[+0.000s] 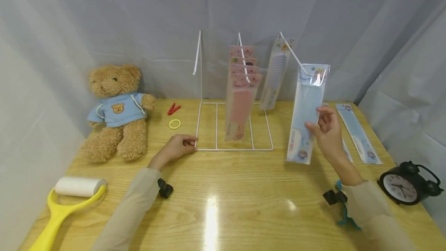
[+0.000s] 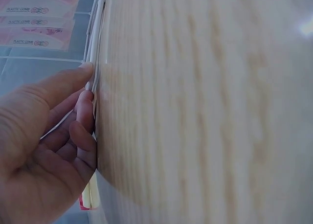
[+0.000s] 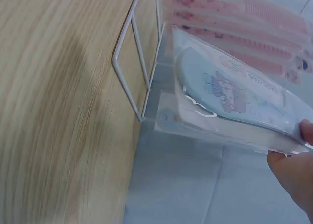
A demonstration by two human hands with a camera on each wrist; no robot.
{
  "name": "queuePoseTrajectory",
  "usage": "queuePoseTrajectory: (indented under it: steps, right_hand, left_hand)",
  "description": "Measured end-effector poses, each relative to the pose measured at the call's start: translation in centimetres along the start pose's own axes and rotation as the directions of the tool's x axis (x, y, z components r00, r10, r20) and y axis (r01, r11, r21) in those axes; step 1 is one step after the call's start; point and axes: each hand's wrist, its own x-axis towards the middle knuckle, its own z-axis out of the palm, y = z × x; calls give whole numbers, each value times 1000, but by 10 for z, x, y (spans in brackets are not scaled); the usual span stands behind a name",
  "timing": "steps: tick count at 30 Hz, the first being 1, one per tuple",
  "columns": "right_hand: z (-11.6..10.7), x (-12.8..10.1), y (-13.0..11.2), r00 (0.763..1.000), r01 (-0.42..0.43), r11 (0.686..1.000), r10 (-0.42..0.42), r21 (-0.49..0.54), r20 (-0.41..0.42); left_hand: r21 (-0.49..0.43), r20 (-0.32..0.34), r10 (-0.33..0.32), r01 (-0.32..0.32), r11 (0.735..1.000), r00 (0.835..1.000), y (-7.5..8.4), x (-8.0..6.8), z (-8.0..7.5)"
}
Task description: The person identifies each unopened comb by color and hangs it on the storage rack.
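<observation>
A white wire rack (image 1: pixel 234 127) with three slanted hooks stands mid-table. Several pink comb packages (image 1: pixel 240 96) hang on its middle hook, and a pale one (image 1: pixel 275 74) hangs far back on the right hook. My right hand (image 1: pixel 324 127) pinches a blue comb package (image 1: pixel 308 111) whose top sits at the tip of that right hook; the right wrist view shows this package (image 3: pixel 230 99) and my fingers (image 3: pixel 293 170) at its edge. My left hand (image 1: pixel 181 144) rests on the front-left corner of the rack's base, fingers (image 2: pixel 83 111) lying against the wire (image 2: pixel 98 53).
A teddy bear (image 1: pixel 116 109) sits back left, with a red clip (image 1: pixel 173 108) and a yellow ring (image 1: pixel 174 123) beside it. A yellow lint roller (image 1: pixel 69 200) lies front left. More comb packages (image 1: pixel 359 133) lie flat at the right, near a black alarm clock (image 1: pixel 405 183).
</observation>
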Motion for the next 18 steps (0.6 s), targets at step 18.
queuePoseTrajectory:
  steps: [18]
  right_hand:
    - [6,-35,1,995,46,991,-56,126,81]
  left_hand:
    - [8,-9,15,-15,1000,1000,-2,1,1]
